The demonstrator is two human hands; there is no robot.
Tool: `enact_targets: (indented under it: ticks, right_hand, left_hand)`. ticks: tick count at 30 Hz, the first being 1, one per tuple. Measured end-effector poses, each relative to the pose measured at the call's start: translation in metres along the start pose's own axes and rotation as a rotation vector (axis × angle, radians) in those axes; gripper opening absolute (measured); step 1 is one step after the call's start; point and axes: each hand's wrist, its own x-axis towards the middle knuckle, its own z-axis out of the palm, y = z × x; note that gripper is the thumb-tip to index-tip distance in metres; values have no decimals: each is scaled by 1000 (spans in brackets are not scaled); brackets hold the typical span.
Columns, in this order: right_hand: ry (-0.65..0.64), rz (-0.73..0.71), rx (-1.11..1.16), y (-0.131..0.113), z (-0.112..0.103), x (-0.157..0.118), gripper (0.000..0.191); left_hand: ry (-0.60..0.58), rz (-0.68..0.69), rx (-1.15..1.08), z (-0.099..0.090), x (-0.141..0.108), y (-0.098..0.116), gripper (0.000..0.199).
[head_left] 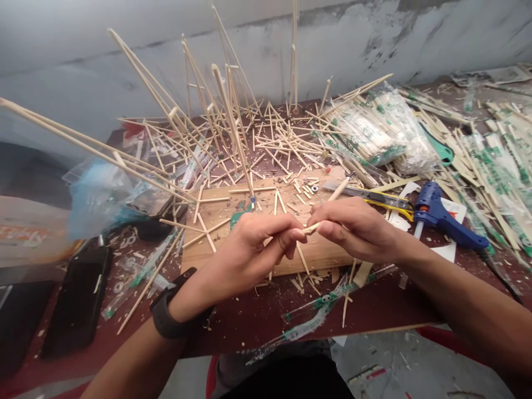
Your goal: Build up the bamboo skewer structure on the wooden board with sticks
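Note:
Between my two hands, above a wooden board (233, 255), is a short pale wooden piece (311, 228). My left hand (268, 244), with a dark band on the wrist, pinches its left end. The fingertips of my right hand (349, 227) pinch the right end, and the hands nearly touch. Cut stick bits (305, 189) and joined sticks (206, 231) lie on the board around them. A utility knife (374, 197) with a yellow edge lies just beyond my right hand.
Tall stick structures (233, 119) rise behind the board. At right are a blue glue gun (446, 216) with a cord, and bagged chopsticks (366, 130). A phone (77, 302) lies at left. The table's front edge (374, 333) runs below my hands.

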Motion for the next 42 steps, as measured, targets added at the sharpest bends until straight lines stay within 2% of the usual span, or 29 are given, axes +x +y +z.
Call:
enact_targets:
  ticks: [3,8,13,15,16,18,21,24,28,32,37,42]
  right_hand:
    - [35,-69,-234,2,0,0,30]
    - [59,-89,-562,0,8,0,37]
    - [79,-144,-760,-9,12,2,37]
    - [141,-131,-805,-14,7,2,36]
    - [185,-106,-820,-16,4,2,35]
    - [236,-40,-833,-15,-3,1,30]
    - [146,20,-833,-4,-8,-1,27]
    - [69,54,-747,10,-9,-3,30]
    - [73,2,-563,18,-6,-4,22]
    - [81,-87,-468,18,-2,-4,15]
    - [122,-152,-490,13,-1,-2,24]
    - [95,-168,-499,11,1,0,33]
  left_hand:
    - [55,-29,40,1,0,0,30]
    - [154,-23,232,8,-3,0,35]
    - [214,-20,552,16,-9,-1,35]
    - [229,-65,589,16,-8,-4,36]
    - [223,-102,535,15,-7,-6,36]
    - [179,-205,243,12,-3,-10,32]
    - [81,-364,-322,9,2,-15,29]
    - [37,-428,-565,8,4,-17,32]
    - [63,-381,-462,9,3,-16,24]
    - [226,-304,-285,11,4,-13,11]
    - [346,-221,-321,14,5,-8,8]
    - [353,-221,-374,17,4,-7,11]
